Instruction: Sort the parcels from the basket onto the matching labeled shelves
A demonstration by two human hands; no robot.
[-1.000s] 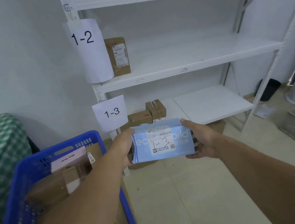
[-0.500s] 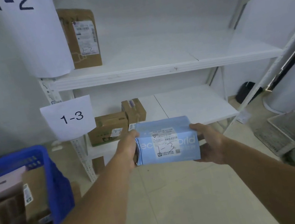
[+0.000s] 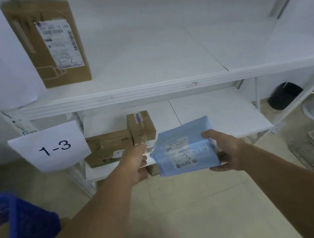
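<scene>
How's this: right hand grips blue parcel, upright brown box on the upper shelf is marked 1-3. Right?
No. Head view: the upright brown box on the upper shelf is handwritten 1-2, not 1-3. The right hand does grip the blue parcel.

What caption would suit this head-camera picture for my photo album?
A right hand holds a blue parcel at the shelf tagged 1-3, near two brown boxes.
</scene>
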